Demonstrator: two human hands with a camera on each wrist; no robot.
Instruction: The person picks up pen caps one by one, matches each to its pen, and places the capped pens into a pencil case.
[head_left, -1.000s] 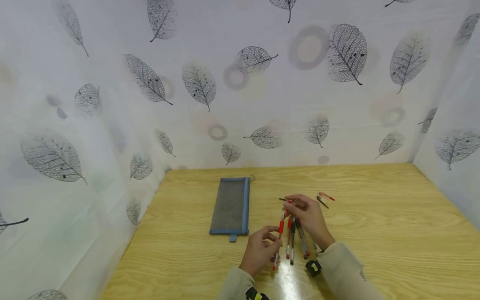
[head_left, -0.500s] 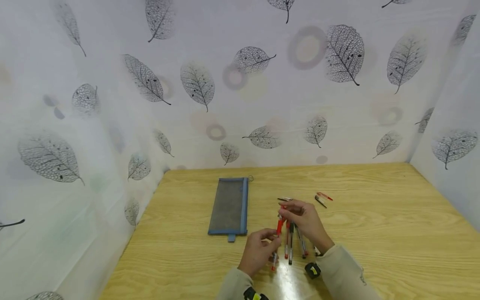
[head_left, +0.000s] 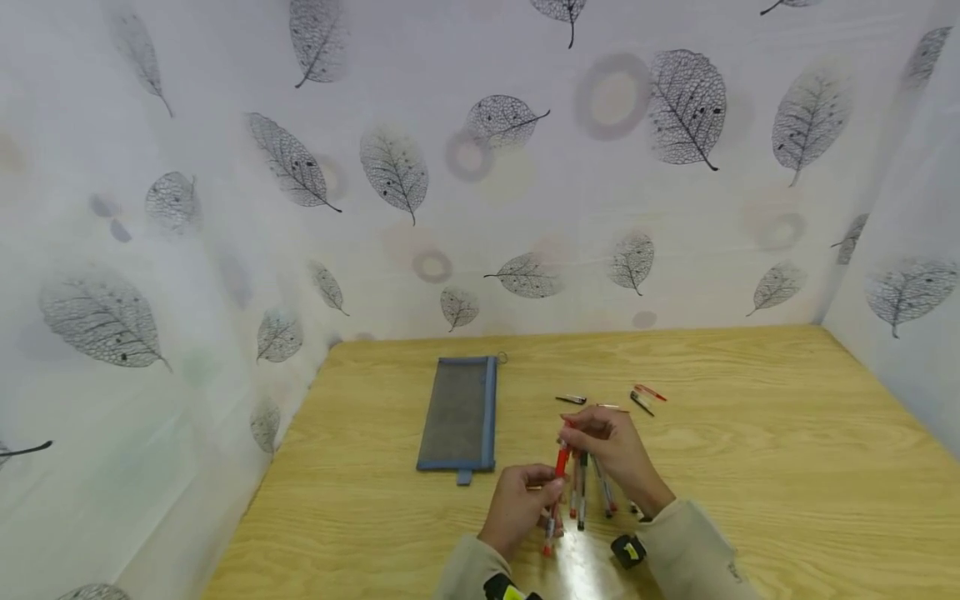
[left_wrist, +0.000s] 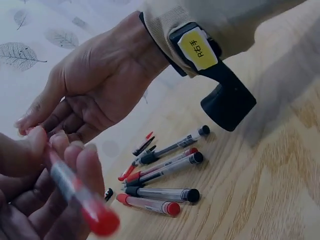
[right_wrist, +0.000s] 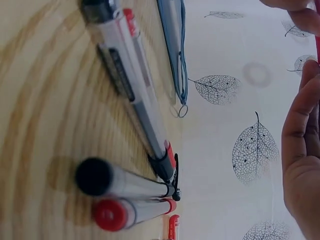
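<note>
My left hand (head_left: 517, 504) grips a red gel pen (head_left: 561, 461) by its barrel, tilted, with the red end plug toward me. At the pen's far end, the fingers of my right hand (head_left: 618, 446) pinch a small red piece that looks like its cap (head_left: 567, 427); they partly hide it. The left wrist view shows the clear barrel and the red plug (left_wrist: 102, 220) up close. Beneath my right hand several red and black pens lie side by side on the table, among them a black pen (head_left: 582, 504) and a red pen (left_wrist: 150, 204).
A grey mesh pouch (head_left: 453, 417) with blue edging lies flat to the left of my hands. Beyond my right hand lie a black cap (head_left: 571, 399), another black cap (head_left: 642, 404) and a red cap (head_left: 651, 392) on the wooden table (head_left: 750, 467). Leaf-patterned cloth encloses the back and sides.
Both hands have come slightly toward me with the pen, whose plug end now sits lower. A thin cap behind my right hand has come into view. The pouch stays put.
</note>
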